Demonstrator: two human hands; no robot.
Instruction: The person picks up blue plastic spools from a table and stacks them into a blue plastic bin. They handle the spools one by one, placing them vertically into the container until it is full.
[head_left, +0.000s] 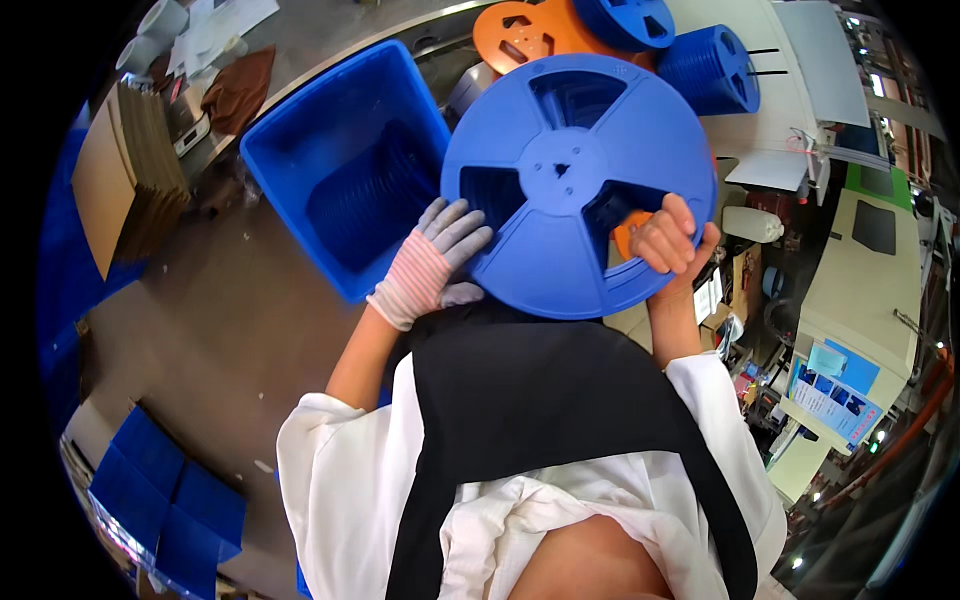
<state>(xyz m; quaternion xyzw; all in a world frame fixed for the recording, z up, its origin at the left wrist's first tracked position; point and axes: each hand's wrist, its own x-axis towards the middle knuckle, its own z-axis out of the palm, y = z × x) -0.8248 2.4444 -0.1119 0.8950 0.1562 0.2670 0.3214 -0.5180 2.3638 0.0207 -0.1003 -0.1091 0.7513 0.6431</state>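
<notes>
"What's hidden?"
"The orange slotted plastic reel (560,22) — partly behind the large round blue plastic reel (562,172)."
"And the print?"
"On the blue-and-white paper sheet (832,402) — too small to read."

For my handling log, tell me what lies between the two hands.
In the head view, the large blue reel lies between the gloved left hand and the bare right hand.

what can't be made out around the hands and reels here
Head view: back of the large round blue plastic reel, turned away.
Head view: part of the bare right hand, behind the reel's rim.
Head view: whatever lies under the dark blue ridged discs in the deep blue rectangular plastic bin, covered by them.
Head view: part of the flat orange plastic reel, behind the blue one.
</notes>
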